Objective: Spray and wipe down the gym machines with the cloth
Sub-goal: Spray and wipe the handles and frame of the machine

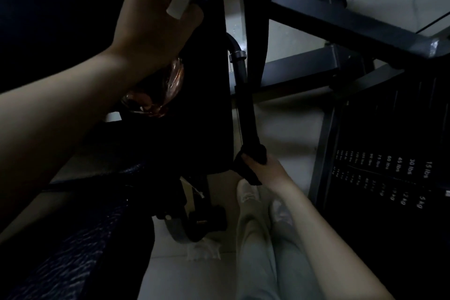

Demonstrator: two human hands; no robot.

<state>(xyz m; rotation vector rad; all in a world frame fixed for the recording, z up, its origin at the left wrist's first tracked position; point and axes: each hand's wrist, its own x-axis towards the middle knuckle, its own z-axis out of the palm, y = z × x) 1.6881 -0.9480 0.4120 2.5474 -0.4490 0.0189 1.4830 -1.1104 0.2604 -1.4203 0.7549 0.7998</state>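
1. Head cam, L side: I see the left hand (155, 29) w/ fingers curled tight round the spray bottle (160, 90). Its white top pokes up past the knuckles, and the clear body hangs under the palm.
2. R side: the right hand (264, 169) has fingers wrapped round the dark cloth (252, 159), squeezed on the black bar (244, 105) that runs up from the fingers.
3. Risk, I think: the cloth is bunched, so it could slip off the bar & miss spots. It's dark too. The bottle sits close to the pad (211, 109) & may bump it.
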